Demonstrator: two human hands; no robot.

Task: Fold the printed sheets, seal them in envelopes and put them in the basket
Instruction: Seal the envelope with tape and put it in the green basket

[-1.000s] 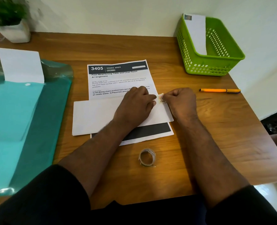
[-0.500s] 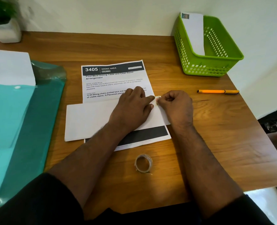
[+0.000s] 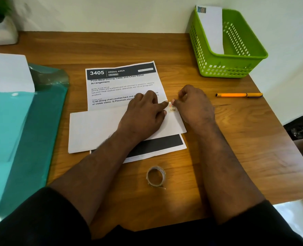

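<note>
Where the head view looks down on the wooden worktop [image 3: 236, 157], we list the following. Item: a white envelope [image 3: 97, 128], lying flat and lengthwise across a printed sheet [image 3: 122, 86] headed "3405 DINING AREA"; the sheet shows above the envelope's far edge and, as a dark band, below its near edge. Item: our left hand [image 3: 143, 116], palm down on the envelope's right half, fingers fairly straight and pressing the paper, the forefinger reaching to the envelope's upper right corner. Item: a small round sticker [image 3: 172, 109] with a coloured mark and handwriting-like lettering we cannot read, sitting at that corner, touching the envelope. Item: our right hand [image 3: 195, 105], just beside the left, its grip curled, thumb and forefinger tips pinched together at the sticker's upper edge; whether they hold the sticker itself or a bit of backing we cannot tell. Item: a roll of stickers or tape [image 3: 155, 176], standing on edge near the worktop's front, between our two forearms and apart from the papers. Item: an orange pen [image 3: 238, 95], lying to the right of the hands. Item: a green basket [image 3: 225, 68] at the far right corner, with one white envelope [image 3: 213, 29] leaning upright inside, a stamp-like patch at its top. Item: a teal plastic folder [image 3: 22, 139] along the left edge, a white sheet [image 3: 8, 73] lying on its far end. Item: a potted plant [image 3: 1, 23] at the far left corner, blurred.
</note>
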